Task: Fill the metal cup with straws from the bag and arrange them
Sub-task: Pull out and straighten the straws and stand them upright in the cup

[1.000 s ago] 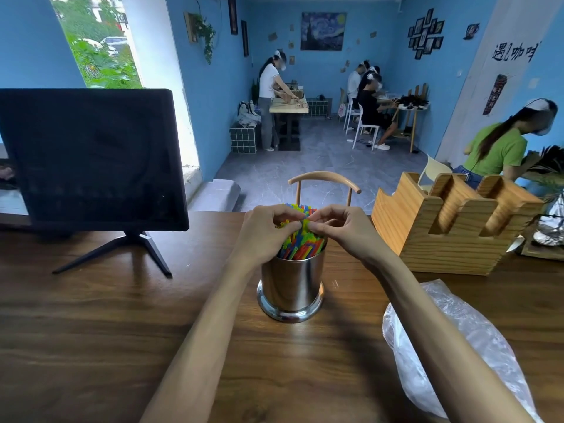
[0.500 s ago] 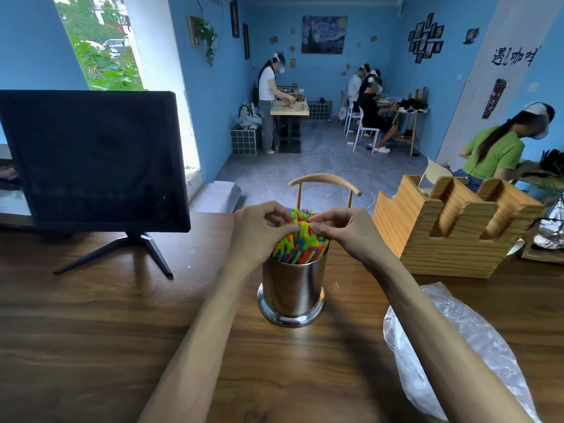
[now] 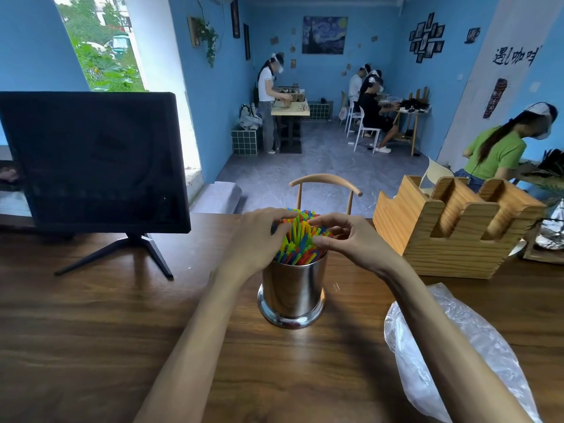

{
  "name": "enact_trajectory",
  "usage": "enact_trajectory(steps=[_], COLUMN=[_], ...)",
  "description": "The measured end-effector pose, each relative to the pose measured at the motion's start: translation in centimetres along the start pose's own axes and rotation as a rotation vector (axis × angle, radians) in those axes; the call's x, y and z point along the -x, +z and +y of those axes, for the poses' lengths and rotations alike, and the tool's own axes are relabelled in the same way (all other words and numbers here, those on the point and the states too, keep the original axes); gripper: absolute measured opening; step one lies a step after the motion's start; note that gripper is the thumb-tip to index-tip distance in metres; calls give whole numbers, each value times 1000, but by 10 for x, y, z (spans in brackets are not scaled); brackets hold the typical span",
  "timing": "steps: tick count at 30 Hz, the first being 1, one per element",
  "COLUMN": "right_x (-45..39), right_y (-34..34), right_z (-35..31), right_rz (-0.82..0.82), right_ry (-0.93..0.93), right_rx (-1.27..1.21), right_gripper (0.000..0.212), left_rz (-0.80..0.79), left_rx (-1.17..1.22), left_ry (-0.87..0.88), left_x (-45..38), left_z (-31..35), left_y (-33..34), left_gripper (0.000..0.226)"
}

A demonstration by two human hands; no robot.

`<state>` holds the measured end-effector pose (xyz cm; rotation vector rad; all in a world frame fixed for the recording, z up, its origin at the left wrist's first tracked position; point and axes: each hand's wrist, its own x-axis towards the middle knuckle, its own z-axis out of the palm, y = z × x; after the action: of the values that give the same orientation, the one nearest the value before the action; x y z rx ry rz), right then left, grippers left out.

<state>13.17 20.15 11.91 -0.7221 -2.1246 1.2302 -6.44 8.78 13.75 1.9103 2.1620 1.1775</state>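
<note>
Steel-bright, the metal cup [image 3: 292, 293] stands upright on the wooden table [image 3: 91, 331], packed with coloured straws [image 3: 300, 242]. Left hand [image 3: 256, 241] and right hand [image 3: 346, 238] curl their fingers around the straw tops. Nearby right lies the plastic bag [image 3: 457, 355].

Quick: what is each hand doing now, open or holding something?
Left hand: fingers curled on the straws.
Right hand: fingers curled, pinching the straws.

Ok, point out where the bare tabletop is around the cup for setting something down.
Bare wood lies between the monitor stand and the metal cup, and across the near table left of the left hand's forearm. It is crowded right of the cup: the plastic bag, the wooden holder, and the right hand over the straws.
</note>
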Motion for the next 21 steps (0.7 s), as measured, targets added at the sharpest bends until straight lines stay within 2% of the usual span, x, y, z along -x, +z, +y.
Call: enact_trajectory(steps=[3,5,8,16,21], right_x=[0,0,1,4,8], right_y=[2,2,5,31,39], right_z=[-1,1,3,0,2], right_rz=[21,32,60,297,372], right_ry=[-11,-22,-12,0,-85], right_rx=[-20,-23,-29,48,119], right_gripper=[34,34,34,38,13], left_rz=[-1,-84,-200,-50,53], left_rx=[30,15,-106,-13,40], left_ry=[65,121,177,166,145], left_x=[7,12,16,17,18], left_z=[8,12,13,3,1], left_y=[-1,-3,-4,6,11], left_gripper=[25,36,40,20,12])
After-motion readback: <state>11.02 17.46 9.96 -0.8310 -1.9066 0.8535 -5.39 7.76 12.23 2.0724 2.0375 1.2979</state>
